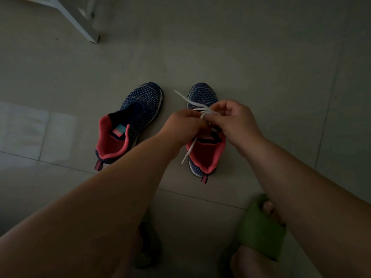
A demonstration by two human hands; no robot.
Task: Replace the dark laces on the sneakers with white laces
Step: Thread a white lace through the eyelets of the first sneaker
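Nearest the camera, the person's feet stand on the tiled floor (pixel 261 57), the right one in a green slipper (pixel 259 227), and both bare forearms reach forward from there to the pair of sneakers. The left hand (pixel 184 125) and the right hand (pixel 234 119) meet over the right sneaker (pixel 202 155), close together above its tongue. The fingers (pixel 218 109) of both hands are curled in and pinch the white lace (pixel 188 101); exactly which strands each hand holds is hidden by the knuckles. By the look of it, this shoe is most of the way relaced: pale strands cross its front, one free end trails down over the coral-lined opening and another sticks out toward the toe, so what seems left here is tightening or tying. The left sneaker (pixel 130 125), just beside it and angled a little, shows no lace of either colour that can be made out in the dim light, so I judge the dark lace is out and the white one is yet to go in. Roughly half the job therefore remains. Both shoes are dark navy knit with pale dashes, coral collars and heel tabs, upright on their soles, toes pointing away. No dark laces are visible anywhere. Farthest off, a white furniture leg (pixel 80 19) stands on the floor.
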